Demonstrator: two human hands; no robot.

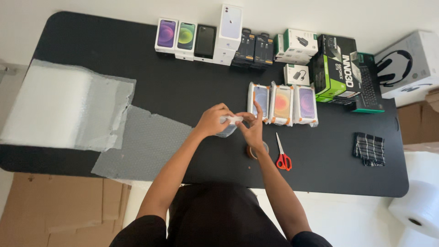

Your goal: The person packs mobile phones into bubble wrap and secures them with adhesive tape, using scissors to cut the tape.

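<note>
Over the middle of the black table (151, 87), my left hand (212, 120) and my right hand (252, 128) together hold a small bubble-wrapped package (230, 124). Both hands pinch it from either side, fingers meeting on its top edge. Just beyond my right hand lie three phone boxes wrapped in bubble wrap (282, 104), side by side. Under my right wrist sits a roll of brown tape (257, 150), partly hidden. Red-handled scissors (282, 154) lie to its right.
A bubble wrap roll with a loose sheet (73, 110) covers the table's left. Phone boxes (196, 39), small accessory boxes (274, 48), a green-black box (337, 64) line the far edge. A striped cloth (369, 148) lies right. Cardboard (55, 210) and another wrap roll (418, 206) are on the floor.
</note>
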